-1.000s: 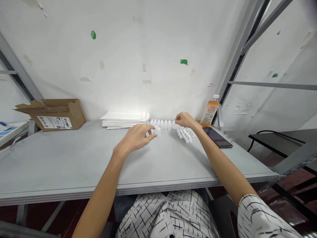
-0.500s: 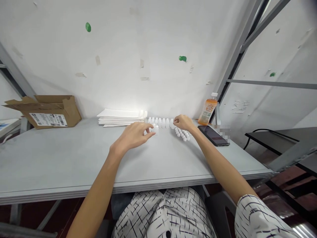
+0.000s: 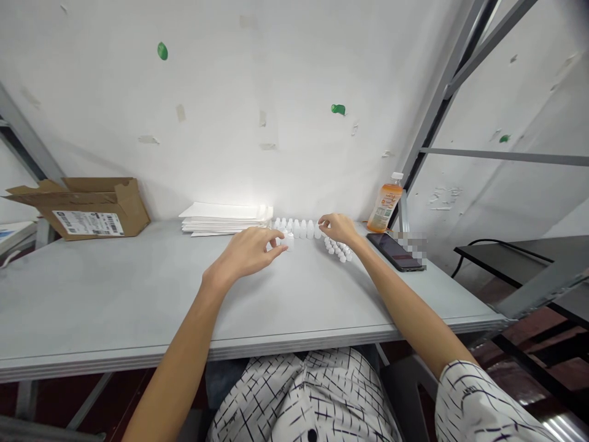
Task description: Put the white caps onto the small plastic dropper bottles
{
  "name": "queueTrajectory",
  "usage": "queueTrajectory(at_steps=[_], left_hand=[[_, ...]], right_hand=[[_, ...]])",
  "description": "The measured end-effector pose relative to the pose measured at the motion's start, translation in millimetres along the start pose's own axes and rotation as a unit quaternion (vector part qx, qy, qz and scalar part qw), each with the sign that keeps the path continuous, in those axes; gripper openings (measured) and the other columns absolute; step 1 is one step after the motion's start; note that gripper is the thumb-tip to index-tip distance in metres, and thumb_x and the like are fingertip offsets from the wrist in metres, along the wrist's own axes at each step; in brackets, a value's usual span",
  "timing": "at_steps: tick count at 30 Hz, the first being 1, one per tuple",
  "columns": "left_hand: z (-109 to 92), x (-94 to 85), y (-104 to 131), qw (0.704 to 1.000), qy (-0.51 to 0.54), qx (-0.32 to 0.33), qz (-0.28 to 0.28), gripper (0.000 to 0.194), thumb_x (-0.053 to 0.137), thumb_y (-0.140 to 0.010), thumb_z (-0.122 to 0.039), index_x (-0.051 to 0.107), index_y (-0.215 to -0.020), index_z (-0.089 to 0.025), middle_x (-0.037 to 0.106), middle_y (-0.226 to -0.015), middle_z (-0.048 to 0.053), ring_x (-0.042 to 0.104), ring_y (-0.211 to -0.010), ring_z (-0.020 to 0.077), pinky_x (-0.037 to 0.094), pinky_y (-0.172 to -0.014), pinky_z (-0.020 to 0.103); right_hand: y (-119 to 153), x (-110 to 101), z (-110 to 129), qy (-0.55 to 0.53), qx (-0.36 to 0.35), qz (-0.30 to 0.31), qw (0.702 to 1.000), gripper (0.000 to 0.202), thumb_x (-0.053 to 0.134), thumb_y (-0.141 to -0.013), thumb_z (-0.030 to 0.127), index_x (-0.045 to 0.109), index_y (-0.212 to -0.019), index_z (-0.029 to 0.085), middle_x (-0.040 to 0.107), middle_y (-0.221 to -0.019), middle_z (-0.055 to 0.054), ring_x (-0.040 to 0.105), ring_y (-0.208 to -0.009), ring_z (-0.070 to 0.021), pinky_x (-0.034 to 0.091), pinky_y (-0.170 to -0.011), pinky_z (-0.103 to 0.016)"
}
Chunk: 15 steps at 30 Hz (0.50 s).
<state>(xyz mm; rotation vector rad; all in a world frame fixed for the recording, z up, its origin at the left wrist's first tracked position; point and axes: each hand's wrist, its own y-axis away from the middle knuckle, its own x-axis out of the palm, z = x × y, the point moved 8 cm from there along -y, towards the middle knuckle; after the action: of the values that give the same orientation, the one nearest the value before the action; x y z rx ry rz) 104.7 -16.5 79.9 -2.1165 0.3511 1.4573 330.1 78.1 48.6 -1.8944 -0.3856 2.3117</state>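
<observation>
Small white plastic bottles (image 3: 302, 229) stand in a row near the wall. My left hand (image 3: 253, 250) is at the row's left end, its thumb and index finger apart, tips beside a small white bottle (image 3: 289, 240) standing in front; whether they touch it I cannot tell. At the right end, the fingers of my right hand (image 3: 339, 228) are pinched together at a small white bottle (image 3: 317, 230), partly hiding it. Below that hand lies a group of small white caps (image 3: 338, 249), close together on the grey table (image 3: 294, 294).
Flat white cardboard pieces (image 3: 225, 215) are stacked left of the bottles. An opened brown carton (image 3: 101, 209) sits at the far left. To the right are an orange drink bottle (image 3: 385, 205) and a dark phone (image 3: 394, 252). A metal frame (image 3: 437, 104) rises at the right.
My right hand has shifted slightly left along the bottle row. The left hand keeps its place and pose.
</observation>
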Motion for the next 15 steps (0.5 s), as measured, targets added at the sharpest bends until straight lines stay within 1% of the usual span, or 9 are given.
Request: queueTrajectory(at_steps=[15], left_hand=[[1.6, 0.4, -0.2, 1.000, 0.002, 0.000, 0.000, 0.040, 0.048, -0.096, -0.049, 0.070, -0.117, -0.024, 0.077, -0.103, 0.002, 0.071, -0.092, 0.0237, 0.051, -0.079, 0.035]], right_hand=[[0.4, -0.1, 1.6, -0.001, -0.011, -0.004, 1.000, 0.032, 0.053, -0.092, 0.018, 0.070, -0.119, 0.021, 0.076, -0.108, -0.004, 0.067, -0.100, -0.0215, 0.040, -0.072, -0.027]])
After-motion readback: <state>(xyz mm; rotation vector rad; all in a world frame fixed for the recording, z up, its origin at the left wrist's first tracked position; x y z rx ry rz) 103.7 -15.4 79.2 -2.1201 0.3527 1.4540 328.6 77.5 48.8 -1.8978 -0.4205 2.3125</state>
